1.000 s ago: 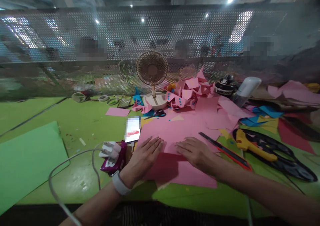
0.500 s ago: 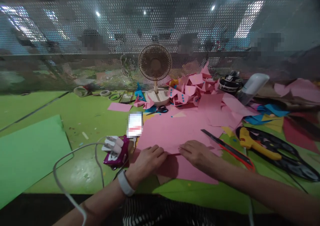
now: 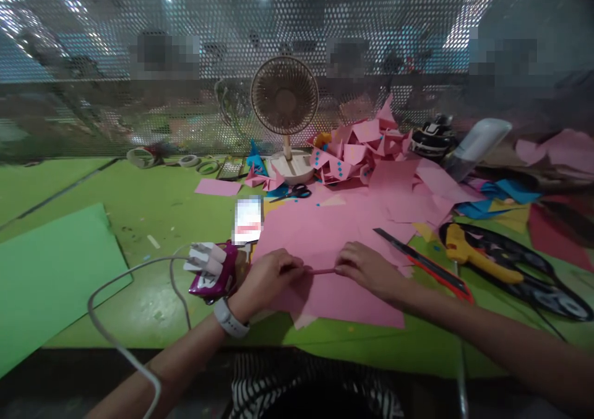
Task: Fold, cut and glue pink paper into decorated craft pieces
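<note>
Between my two hands stretches a narrow strip of pink paper (image 3: 321, 271), rolled or folded thin. My left hand (image 3: 273, 275) pinches its left end, and the fingertips of my right hand (image 3: 365, 271) are closed on its right end. Both hands rest low over pink paper sheets (image 3: 343, 307) spread on the table. To the right of my right hand lies a red-and-black utility knife (image 3: 427, 267). Beside my left wrist sits a purple power strip (image 3: 216, 280) with white plugs in it.
A small fan (image 3: 285, 97) stands at the back, next to a heap of folded pink paper (image 3: 357, 150). Black scissors (image 3: 294, 192) and a phone (image 3: 247, 220) lie nearer. A yellow-handled tool (image 3: 480, 258) is at right, green card (image 3: 60, 276) at left. A white cable (image 3: 99, 320) loops leftward.
My fingers have lifted the paper's edge and drawn it into a thin strip held at both ends. The view has tilted down slightly.
</note>
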{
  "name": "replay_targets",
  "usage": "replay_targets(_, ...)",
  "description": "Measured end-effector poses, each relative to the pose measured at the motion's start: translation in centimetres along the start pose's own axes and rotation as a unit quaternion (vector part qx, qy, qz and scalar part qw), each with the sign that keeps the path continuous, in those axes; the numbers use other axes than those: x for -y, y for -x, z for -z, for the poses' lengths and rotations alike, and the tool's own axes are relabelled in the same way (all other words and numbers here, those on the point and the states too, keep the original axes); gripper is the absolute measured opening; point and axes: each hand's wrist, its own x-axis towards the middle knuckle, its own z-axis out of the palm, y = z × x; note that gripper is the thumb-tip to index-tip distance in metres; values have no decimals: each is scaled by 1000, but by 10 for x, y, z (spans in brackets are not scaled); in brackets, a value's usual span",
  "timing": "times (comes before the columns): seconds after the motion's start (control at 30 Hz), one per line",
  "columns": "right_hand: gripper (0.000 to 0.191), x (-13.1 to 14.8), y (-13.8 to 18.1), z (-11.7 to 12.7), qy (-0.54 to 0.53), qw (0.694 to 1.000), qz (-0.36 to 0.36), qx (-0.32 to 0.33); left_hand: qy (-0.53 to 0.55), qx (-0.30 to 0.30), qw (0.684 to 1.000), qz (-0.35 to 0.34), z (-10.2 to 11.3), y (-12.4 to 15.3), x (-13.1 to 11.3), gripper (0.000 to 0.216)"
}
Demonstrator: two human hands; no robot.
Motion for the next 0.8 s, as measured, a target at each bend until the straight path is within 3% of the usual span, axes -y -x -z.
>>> replay_targets(0.17, 11, 1, -7, 3, 26, 998, -37, 37, -115, -13, 993, -7, 7, 3, 0, 25)
replay_targets(0.43, 13, -4, -13, 10, 20, 995, -43, 92, -291, -57, 955, 21, 17, 18, 16, 35)
replay_targets(0.57, 13, -4, -14, 11, 17, 995, -40, 94, -370, -70, 925, 43, 18, 31, 25, 28)
replay_targets(0.73, 15, -9, -17, 10, 17, 993, -34, 107, -419, -164, 891, 61, 14, 37, 6, 22)
replay_targets(0.8, 15, -10, -18, 10, 17, 993, -29, 111, -392, -163, 906, -1, 3, 35, -9, 34)
